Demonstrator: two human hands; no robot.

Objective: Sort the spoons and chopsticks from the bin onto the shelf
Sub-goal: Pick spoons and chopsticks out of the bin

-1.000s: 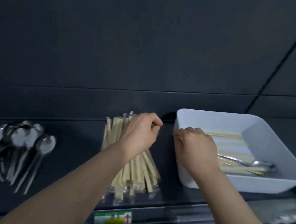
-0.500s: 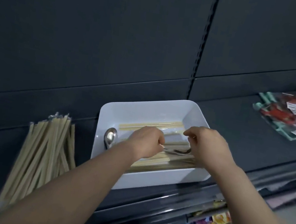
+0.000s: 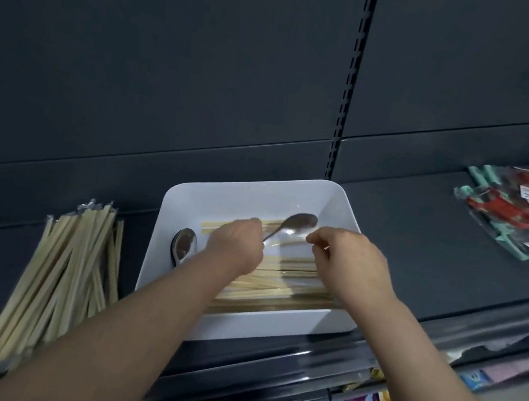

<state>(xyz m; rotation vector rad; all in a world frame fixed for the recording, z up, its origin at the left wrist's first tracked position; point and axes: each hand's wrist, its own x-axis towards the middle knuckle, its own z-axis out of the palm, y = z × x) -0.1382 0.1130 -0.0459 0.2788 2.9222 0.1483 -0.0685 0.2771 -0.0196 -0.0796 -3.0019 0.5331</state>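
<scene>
— What is the left hand point(image 3: 234, 251) doing?
— It is reaching into the white bin point(image 3: 270, 329) and curling its fingers round the handle of a spoon point(image 3: 297, 224). The spoon is pointing up and to the right, with its bowl hanging over the back part of the bin.
— And the right hand point(image 3: 349, 266)?
— It is hovering over the bin just beside that spoon's bowl, with thumb and forefinger drawn together. I am not managing to tell whether they are pinching anything.
— What else is lying in the bin?
— A second spoon point(image 3: 183, 246) is lying near the left wall. The chopsticks point(image 3: 281, 281) are lying crosswise over the floor, partly hidden under both wrists.
— Where is the bin sitting?
— On the dark shelf point(image 3: 422, 246), near its front edge. A chopstick pile point(image 3: 61, 272) is lying on the shelf just left of the bin, and red and teal packets point(image 3: 524, 213) are lying well apart to the right
</scene>
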